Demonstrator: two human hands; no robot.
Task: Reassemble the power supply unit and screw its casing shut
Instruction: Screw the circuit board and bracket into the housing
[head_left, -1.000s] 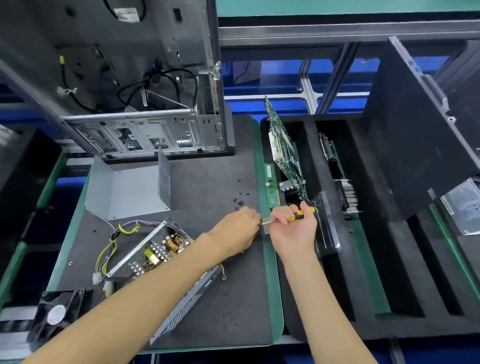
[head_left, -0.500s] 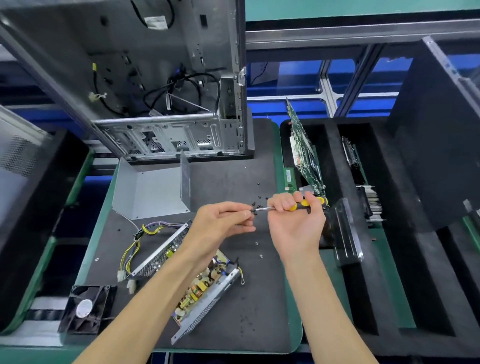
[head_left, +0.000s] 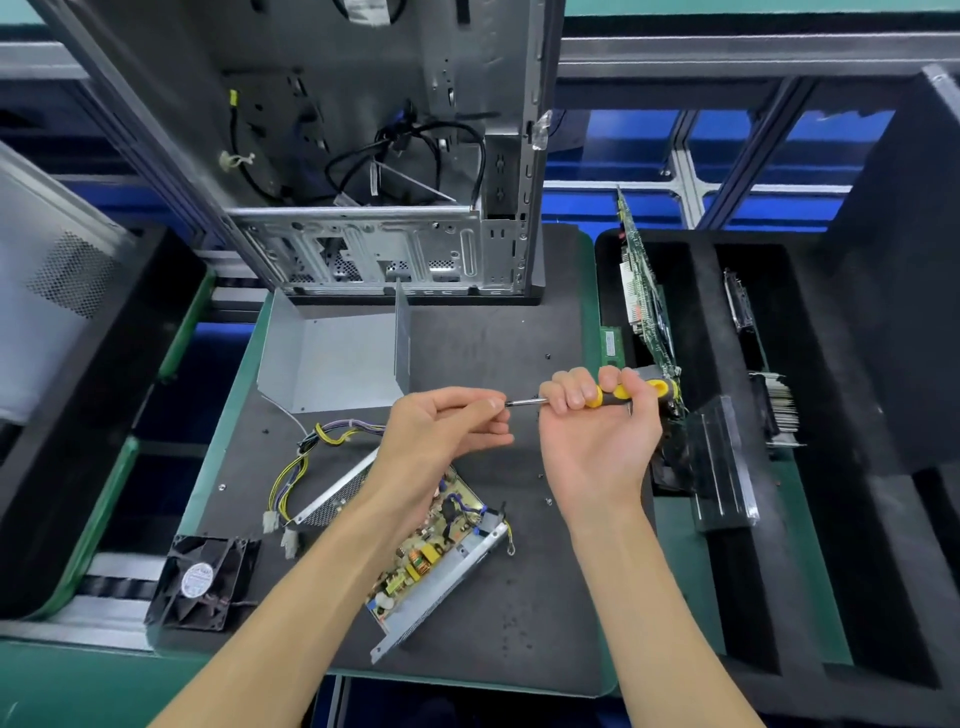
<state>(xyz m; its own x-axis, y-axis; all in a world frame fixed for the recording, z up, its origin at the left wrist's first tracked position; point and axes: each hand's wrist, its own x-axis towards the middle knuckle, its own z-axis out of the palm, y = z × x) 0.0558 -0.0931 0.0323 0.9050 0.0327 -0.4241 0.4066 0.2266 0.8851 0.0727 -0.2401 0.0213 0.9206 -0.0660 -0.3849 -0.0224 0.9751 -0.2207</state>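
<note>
Screw loss was the risk: yellow-and-black-handled screwdriver (head_left: 613, 394) was clenched in the right hand (head_left: 597, 426), something tiny, probably a screw, pinched at its tip by left hand (head_left: 447, 431) fingers, easily fumbled onto the dark counter (head_left: 519, 597).

We have lifted both hands off the mat toward frame centre: our right hand (head_left: 597, 421) now grips the screwdriver (head_left: 618, 393) palm-up, and our left hand (head_left: 441, 431) has gone from reaching among the loose screws to pinching at the tip
</note>
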